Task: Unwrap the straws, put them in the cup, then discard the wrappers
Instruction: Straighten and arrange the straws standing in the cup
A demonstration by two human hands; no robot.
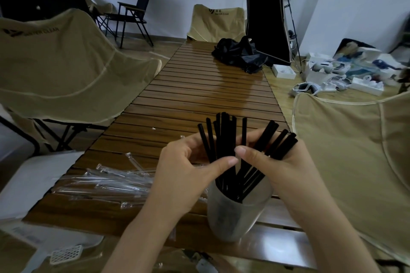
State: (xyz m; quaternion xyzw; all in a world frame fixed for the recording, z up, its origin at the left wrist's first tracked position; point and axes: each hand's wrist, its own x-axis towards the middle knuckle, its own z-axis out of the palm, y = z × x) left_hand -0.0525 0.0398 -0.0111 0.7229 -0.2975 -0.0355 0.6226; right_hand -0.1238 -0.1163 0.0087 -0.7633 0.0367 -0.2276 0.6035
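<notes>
A frosted translucent cup (pixel 235 213) stands near the front edge of the slatted wooden table (pixel 199 95). Several black straws (pixel 226 135) stand in it and fan out above its rim. My left hand (pixel 188 168) grips the left part of the bunch, thumb across the front. My right hand (pixel 275 162) wraps around the right part of the bunch, thumb tip close to the left thumb. Several clear plastic wrappers (pixel 106 184) lie in a loose pile on the table to the left of the cup.
A black bag (pixel 239 53) lies at the table's far end. Tan folding chairs stand at the left (pixel 55 62), the right (pixel 355 150) and the far end (pixel 218 22). A white bin (pixel 28 186) sits at the lower left. White boxes and headsets (pixel 332 73) litter the floor at right.
</notes>
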